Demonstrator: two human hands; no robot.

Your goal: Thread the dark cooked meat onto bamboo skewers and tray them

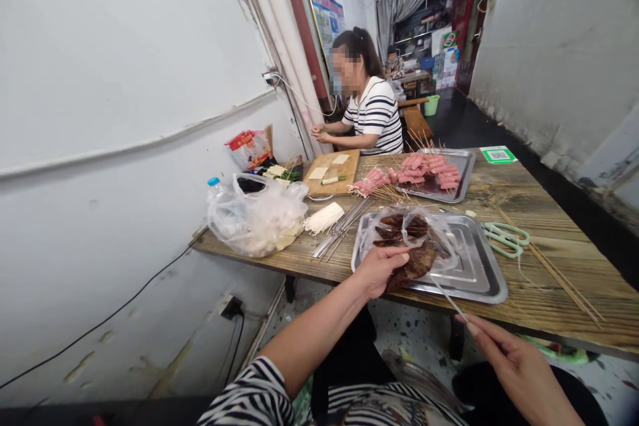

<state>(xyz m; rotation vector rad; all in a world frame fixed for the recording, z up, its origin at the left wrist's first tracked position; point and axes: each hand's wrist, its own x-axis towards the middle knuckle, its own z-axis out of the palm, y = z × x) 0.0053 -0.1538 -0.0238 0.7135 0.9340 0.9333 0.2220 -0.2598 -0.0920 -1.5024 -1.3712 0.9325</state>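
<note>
My left hand (382,271) grips a flat, dark brown piece of food (417,262) over the near edge of a metal tray (482,271). Its exact kind cannot be made out. Between the fingers of my right hand (504,346) is a thin metal skewer (446,295), slanting up and left. Its far end meets the right side of the brown piece; whether it has gone in is not visible. Behind my left hand, more dark brown pieces (394,229) lie in a clear plastic bag (367,234) on the tray.
Metal skewers (342,231) and enoki mushrooms (324,217) lie left of the tray. A white plastic bag (257,213) stands farther left. Green-handled scissors (506,238) and wooden sticks (562,279) lie right. Pink skewered rolls (419,170) are behind. A co-worker (374,106) sits by a cutting board (344,180).
</note>
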